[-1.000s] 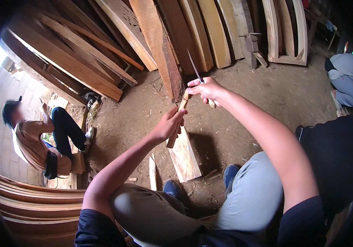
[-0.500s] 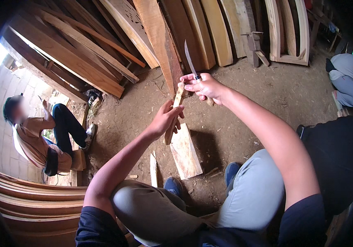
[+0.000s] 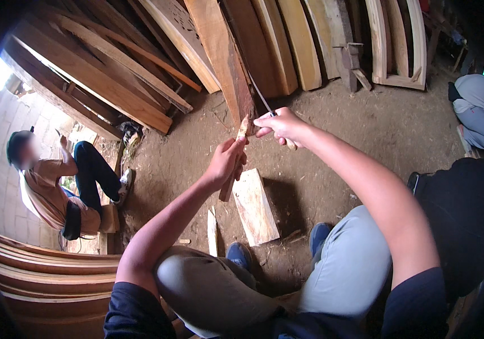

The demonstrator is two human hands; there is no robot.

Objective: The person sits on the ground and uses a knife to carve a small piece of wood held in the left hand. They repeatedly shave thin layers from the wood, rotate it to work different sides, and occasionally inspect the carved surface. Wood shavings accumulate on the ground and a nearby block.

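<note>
My left hand is wrapped round a pale carved stick of wood. The stick's narrow upper end points away from me, and its lower end sticks out below my palm. To its right, my right hand grips a knife by its wooden handle. Thin and seen nearly edge-on, the blade points up and away to the left. My right fingertips are close beside the stick's upper end; I cannot tell if they touch it. Beneath my hands, a pale wood block stands on the ground between my feet.
Long planks lean along the far side and far left. Stacked curved boards lie at the near left. A seated person is on the left, another person bends at far right. A wood splinter lies by my left shoe.
My right hand has turned the knife, so its blade now shows thinner. Its fingers have come away from the stick's tip, and the stick has shifted slightly down and left.
</note>
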